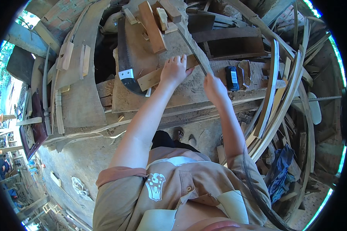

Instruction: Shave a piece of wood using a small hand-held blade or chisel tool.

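My left hand (174, 70) grips a narrow wooden board (152, 78) lying on the rough workbench (154, 100). My right hand (214, 87) is closed around the near end of a long, thin metal tool (189, 45), a file or blade, which crosses the board's right end diagonally. A hand saw (123, 44) with a black and white handle lies left of the board. Above it are several wood blocks (152, 29). A small dark packet (231, 78) with a pale label sits right of my right hand.
Weathered planks (79, 96) lie at the left. Long curved strips (270, 96) lean along the right, above a crumpled blue cloth (281, 171). Scrap timber (227, 36) is piled behind the bench. A white bag (80, 188) lies on the dusty floor (65, 165) at lower left.
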`<state>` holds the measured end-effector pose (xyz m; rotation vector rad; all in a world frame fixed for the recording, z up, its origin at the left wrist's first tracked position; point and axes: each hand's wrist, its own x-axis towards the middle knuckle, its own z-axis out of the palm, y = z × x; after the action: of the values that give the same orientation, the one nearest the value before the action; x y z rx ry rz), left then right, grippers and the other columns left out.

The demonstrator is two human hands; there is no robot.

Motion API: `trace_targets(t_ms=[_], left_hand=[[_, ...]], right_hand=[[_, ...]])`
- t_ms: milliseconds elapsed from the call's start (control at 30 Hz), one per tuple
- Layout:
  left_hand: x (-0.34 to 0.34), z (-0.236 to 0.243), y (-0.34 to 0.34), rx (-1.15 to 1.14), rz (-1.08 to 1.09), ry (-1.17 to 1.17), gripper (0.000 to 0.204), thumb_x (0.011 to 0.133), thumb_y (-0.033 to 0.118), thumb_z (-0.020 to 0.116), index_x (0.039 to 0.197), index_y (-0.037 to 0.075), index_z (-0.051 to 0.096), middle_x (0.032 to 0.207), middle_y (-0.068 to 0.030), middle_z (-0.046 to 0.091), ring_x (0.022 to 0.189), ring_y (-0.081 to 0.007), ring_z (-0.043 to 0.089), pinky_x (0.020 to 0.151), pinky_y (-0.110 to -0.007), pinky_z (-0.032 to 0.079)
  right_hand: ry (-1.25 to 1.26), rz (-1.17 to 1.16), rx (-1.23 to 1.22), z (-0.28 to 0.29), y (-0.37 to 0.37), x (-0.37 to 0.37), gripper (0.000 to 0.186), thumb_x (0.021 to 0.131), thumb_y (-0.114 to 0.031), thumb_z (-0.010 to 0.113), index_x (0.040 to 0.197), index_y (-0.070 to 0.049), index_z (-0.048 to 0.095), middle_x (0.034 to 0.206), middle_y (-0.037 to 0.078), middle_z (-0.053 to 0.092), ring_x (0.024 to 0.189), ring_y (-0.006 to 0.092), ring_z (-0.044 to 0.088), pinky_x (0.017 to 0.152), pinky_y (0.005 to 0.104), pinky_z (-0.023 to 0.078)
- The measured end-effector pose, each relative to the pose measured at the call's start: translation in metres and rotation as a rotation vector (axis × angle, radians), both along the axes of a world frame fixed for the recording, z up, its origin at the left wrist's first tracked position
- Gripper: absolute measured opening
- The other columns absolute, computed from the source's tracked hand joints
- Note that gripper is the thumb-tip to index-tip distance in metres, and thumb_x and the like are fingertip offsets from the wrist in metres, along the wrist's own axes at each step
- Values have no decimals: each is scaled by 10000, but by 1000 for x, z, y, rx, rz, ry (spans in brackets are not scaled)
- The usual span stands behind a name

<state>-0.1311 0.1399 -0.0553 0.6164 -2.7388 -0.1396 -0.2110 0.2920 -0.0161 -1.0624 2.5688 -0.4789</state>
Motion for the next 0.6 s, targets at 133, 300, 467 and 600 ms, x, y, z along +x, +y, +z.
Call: trace_targets(t_ms=[133, 300, 467, 600], left_hand=[[-3, -1, 2, -17, -3, 30, 584, 803, 470, 543, 1157, 8, 499, 939, -144, 569, 897, -286, 564, 816, -370, 441], [1, -3, -1, -8, -7, 64, 573, 801, 465, 550, 1149, 11, 515, 900, -147, 569, 864, -301, 573, 811, -382, 445], [5, -3, -3, -49, -5, 86, 565, 794, 455, 566, 1135, 7, 522, 887, -143, 572, 852, -300, 576, 794, -379, 453], [2, -5, -1, -36, -19, 78, 564, 792, 447, 573, 1137, 4, 520, 881, -144, 573, 851, -300, 576, 796, -377, 451]], right_hand=[[42, 8, -48, -5, -32, -12, 216, 882, -219, 409, 925, -26, 495, 810, 228, 614, 792, 406, 593, 703, 494, 462], [48, 26, -34, -13, -12, -3, 185, 875, -201, 424, 931, -30, 471, 776, 240, 605, 763, 412, 590, 681, 511, 455], [11, 24, 31, -1, 54, 23, 164, 876, -191, 425, 900, -31, 453, 745, 244, 595, 733, 425, 578, 649, 514, 446], [-15, -2, 88, 12, 85, 33, 163, 875, -186, 430, 912, -29, 452, 745, 241, 595, 735, 425, 578, 649, 511, 447]])
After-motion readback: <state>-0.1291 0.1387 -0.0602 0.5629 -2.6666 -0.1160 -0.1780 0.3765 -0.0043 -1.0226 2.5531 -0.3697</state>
